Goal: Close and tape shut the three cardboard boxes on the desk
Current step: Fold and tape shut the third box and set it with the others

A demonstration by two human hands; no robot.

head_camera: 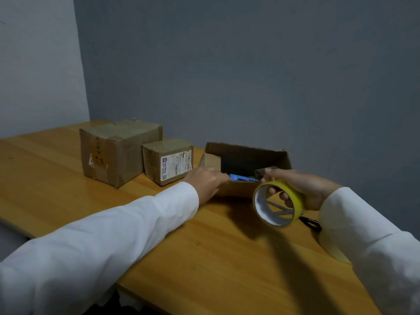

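Observation:
Three cardboard boxes stand along the back of the wooden desk [204, 246]. The large box [118, 151] at left and the small labelled box [168, 161] beside it are closed and taped. The third box [247, 164] on the right is open, flaps up, with a blue object [241, 177] inside. My left hand [206, 180] rests on that box's near front edge, fingers on the flap. My right hand [302, 189] holds a yellow tape roll [278, 204] just in front of the open box, fingers through its core.
A second pale tape roll [329, 244] lies on the desk under my right sleeve, with a small black object [310, 223] beside it. A grey wall rises right behind the boxes. The desk's near edge runs diagonally at lower left.

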